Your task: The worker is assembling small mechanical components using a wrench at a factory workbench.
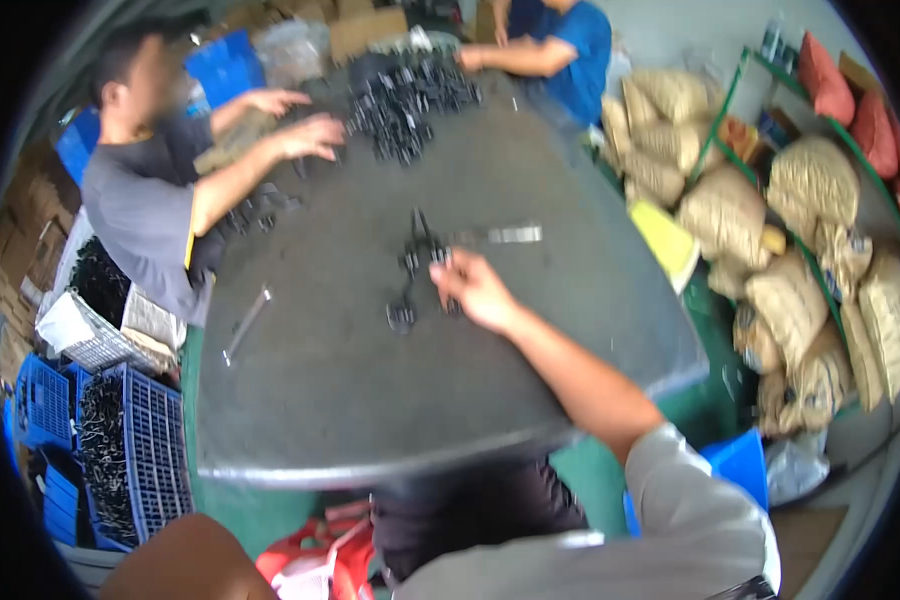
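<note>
My right hand point(475, 290) reaches over the middle of the grey table point(370, 400). Its thumb and fingers are closed together on a small black part point(442, 256), whose exact kind is too blurred to tell. Beside the fingertips lie a few more black parts point(420, 245), and one piece point(400, 318) sits a little nearer to me. Just beyond the hand, to its right, is a flat shiny strip point(515, 235). Another narrow metallic strip point(247, 325) rests toward the table's left side. My left hand is out of the picture.
A heap of black parts point(410, 100) covers the far table. At the left, a co-worker point(150, 200) reaches over the tabletop; a person in blue point(580, 60) is at the far edge. Blue crates point(155, 450) stand left, stacked sacks point(725, 215) right.
</note>
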The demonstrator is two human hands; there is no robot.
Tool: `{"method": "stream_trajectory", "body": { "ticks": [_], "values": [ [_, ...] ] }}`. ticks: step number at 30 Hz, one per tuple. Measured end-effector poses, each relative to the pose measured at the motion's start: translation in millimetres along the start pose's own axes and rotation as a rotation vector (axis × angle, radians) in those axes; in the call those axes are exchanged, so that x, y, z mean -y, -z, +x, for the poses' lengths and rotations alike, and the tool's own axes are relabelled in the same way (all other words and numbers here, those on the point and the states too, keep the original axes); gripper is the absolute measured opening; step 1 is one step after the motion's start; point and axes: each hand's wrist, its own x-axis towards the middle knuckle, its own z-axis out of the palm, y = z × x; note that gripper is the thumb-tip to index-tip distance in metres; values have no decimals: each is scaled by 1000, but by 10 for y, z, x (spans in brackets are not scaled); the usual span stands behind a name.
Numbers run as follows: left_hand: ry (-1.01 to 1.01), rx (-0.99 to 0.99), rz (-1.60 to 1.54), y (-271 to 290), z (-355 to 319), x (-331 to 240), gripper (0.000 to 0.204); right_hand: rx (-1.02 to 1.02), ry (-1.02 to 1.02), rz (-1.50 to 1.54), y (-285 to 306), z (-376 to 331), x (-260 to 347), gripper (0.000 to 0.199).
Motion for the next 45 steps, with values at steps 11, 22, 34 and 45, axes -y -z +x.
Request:
{"method": "stream_trajectory", "body": {
  "ticks": [11,22,34,45],
  "values": [
    [-48,-16,79,144,33,180,47,13,-37,-88,-48,-19,68,30],
    [69,36,145,221,120,297,48,3,-63,-107,-55,-16,27,32],
    [181,106,247,160,313,255,51,-4,-89,-83,-75,-31,57,31],
    [1534,116,148,-87,-1643,2005,77,112,-146,-199,-222,-117,236,17]
  ]
}}
